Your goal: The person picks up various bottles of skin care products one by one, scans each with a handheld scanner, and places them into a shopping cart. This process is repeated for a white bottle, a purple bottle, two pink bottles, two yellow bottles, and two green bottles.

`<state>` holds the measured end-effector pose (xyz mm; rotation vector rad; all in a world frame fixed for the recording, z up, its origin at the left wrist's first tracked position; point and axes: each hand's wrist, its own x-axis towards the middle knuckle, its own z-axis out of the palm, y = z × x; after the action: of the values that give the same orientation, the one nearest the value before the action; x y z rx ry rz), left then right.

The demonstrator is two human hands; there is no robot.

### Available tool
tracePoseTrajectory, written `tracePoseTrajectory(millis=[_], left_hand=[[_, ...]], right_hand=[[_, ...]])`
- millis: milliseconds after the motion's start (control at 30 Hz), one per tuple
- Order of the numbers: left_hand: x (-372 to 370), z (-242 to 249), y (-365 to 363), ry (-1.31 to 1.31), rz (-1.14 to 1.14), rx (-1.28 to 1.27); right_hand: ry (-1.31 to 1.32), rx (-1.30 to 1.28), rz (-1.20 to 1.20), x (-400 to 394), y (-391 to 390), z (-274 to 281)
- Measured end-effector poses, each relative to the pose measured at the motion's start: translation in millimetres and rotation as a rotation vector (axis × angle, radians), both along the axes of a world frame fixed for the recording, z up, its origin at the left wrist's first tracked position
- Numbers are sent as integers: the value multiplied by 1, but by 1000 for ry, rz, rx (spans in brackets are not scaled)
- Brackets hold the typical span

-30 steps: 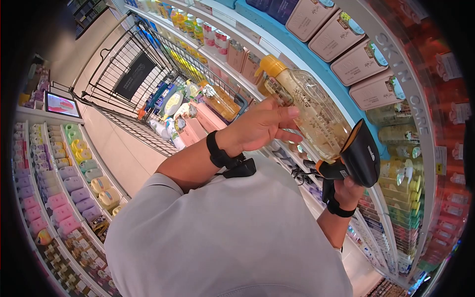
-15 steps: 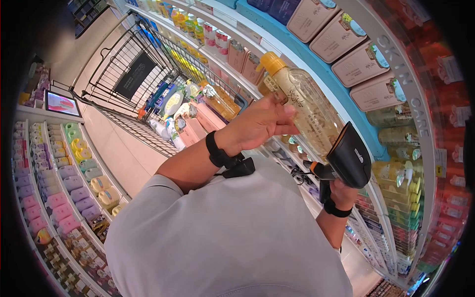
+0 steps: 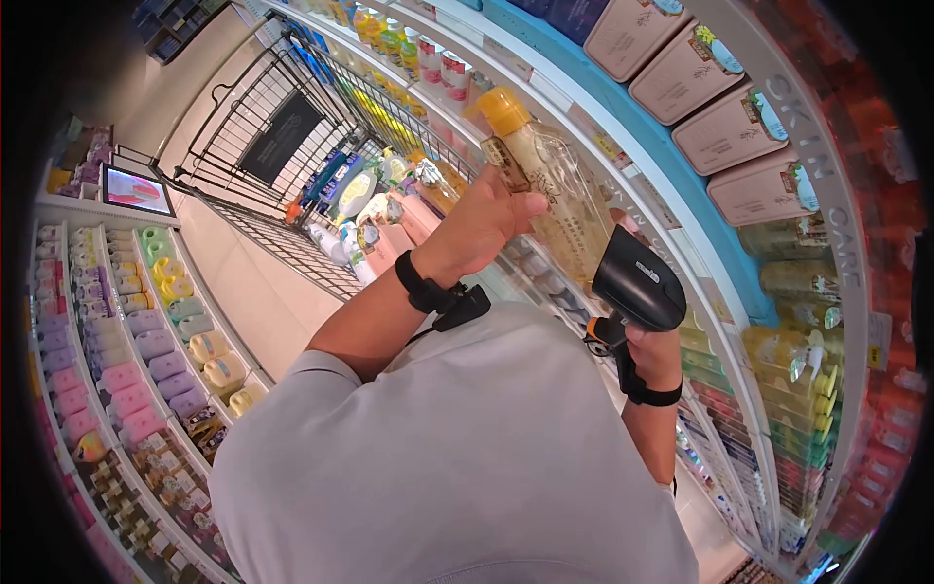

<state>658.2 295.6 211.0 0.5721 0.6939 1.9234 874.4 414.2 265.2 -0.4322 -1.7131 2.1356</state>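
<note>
A large clear bottle of yellowish liquid with a yellow cap [image 3: 559, 195] is tilted in front of my chest, its cap toward the upper left. My left hand [image 3: 482, 222] is closed on the bottle's left side, near a small tag at its neck. In my right hand [image 3: 650, 352] is a black barcode scanner [image 3: 639, 279], its head overlapping the bottle's base. Some fingers of the right hand are hidden by the scanner. Both wrists carry black straps.
A wire shopping cart [image 3: 282, 136] holding bottles and pink boxes [image 3: 379, 251] stands ahead to the left. Shelves of pink boxes [image 3: 730, 127] and bottles curve along the right. Colourful bottles fill the shelves [image 3: 146, 341] on the left, below a small screen [image 3: 136, 191].
Both hands, the bottle and the scanner have moved left in the view. The scanner head has turned and sits slightly lower. The cart and shelves have shifted slightly right.
</note>
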Motion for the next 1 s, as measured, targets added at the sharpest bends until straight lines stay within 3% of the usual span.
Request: tracePoseTrajectory(millis=[133, 300, 433, 567, 1000], left_hand=[[-34, -21, -15, 4, 128, -140], [-101, -89, -39, 165, 595, -574], [-118, -116, -53, 112, 709, -808], [-120, -153, -63, 88, 553, -870], [-98, -227, -82, -117, 384, -1002]], right_hand=[[-35, -93, -34, 28, 18, -36], [-149, -80, -97, 52, 30, -60], [-166, -95, -114, 60, 29, -64], [-137, -131, -154, 60, 23, -56], [-167, -138, -193, 67, 23, -62]])
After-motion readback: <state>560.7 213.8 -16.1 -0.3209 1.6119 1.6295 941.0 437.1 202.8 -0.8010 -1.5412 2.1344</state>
